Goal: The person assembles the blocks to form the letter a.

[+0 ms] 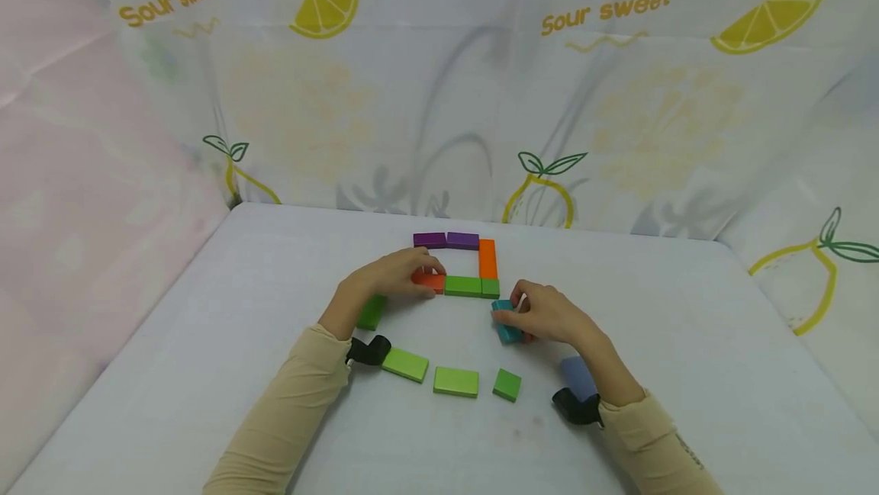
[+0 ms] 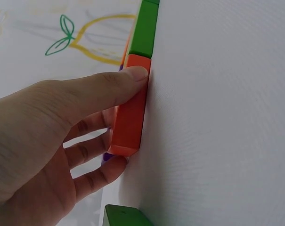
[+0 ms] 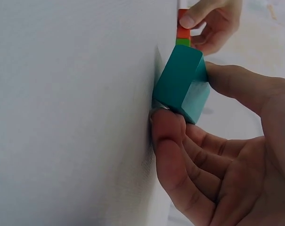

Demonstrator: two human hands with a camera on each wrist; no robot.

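My left hand (image 1: 394,272) grips an orange-red block (image 1: 431,282), its thumb on the near face and its fingers behind, as the left wrist view shows. That block lies end to end with a long green block (image 1: 463,286), which a small green block (image 1: 491,288) follows. An orange block (image 1: 487,258) runs back from there to two purple blocks (image 1: 463,240) in line. Between thumb and fingers my right hand (image 1: 549,313) pinches a teal block (image 3: 180,77), tilted in the right wrist view, just in front of the small green block.
Left of the row a dark green block (image 1: 372,313) lies partly behind the left wrist. Nearer me are two light green blocks (image 1: 456,382) and a small green block (image 1: 507,385). A blue block (image 1: 578,378) is partly covered by the right wrist. Printed cloth (image 1: 439,98) hangs behind the table.
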